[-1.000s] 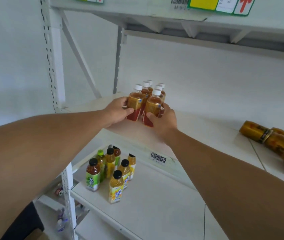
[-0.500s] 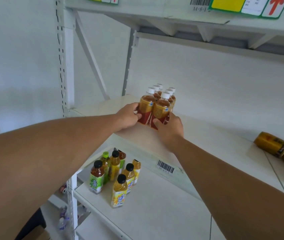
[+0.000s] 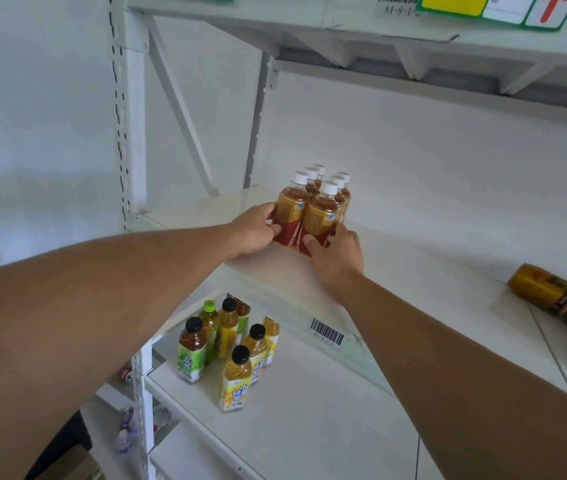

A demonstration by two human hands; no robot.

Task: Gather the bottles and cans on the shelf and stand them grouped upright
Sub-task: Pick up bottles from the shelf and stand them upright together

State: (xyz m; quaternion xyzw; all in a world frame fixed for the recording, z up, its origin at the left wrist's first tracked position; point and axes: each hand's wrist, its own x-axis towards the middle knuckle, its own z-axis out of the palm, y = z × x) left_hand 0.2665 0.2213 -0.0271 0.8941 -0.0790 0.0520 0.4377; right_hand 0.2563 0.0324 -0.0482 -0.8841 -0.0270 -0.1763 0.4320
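Several white-capped tea bottles (image 3: 316, 206) stand upright in a tight cluster at the left end of the middle shelf (image 3: 431, 271). My left hand (image 3: 252, 232) presses against the left front bottle, fingers curled on its red label. My right hand (image 3: 335, 252) cups the base of the right front bottle. Gold cans (image 3: 562, 299) lie on their sides at the right end of the same shelf, partly cut off by the frame edge.
On the lower shelf (image 3: 309, 410) a group of black- and green-capped tea bottles (image 3: 228, 348) stands upright. A barcode label (image 3: 326, 332) marks the middle shelf's front edge. An upper shelf (image 3: 379, 32) with price tags hangs overhead. A white upright (image 3: 129, 109) stands left.
Both hands have stayed on the bottle cluster and nudged it slightly farther back on the shelf. The view has shifted, so the cluster sits more to the right.
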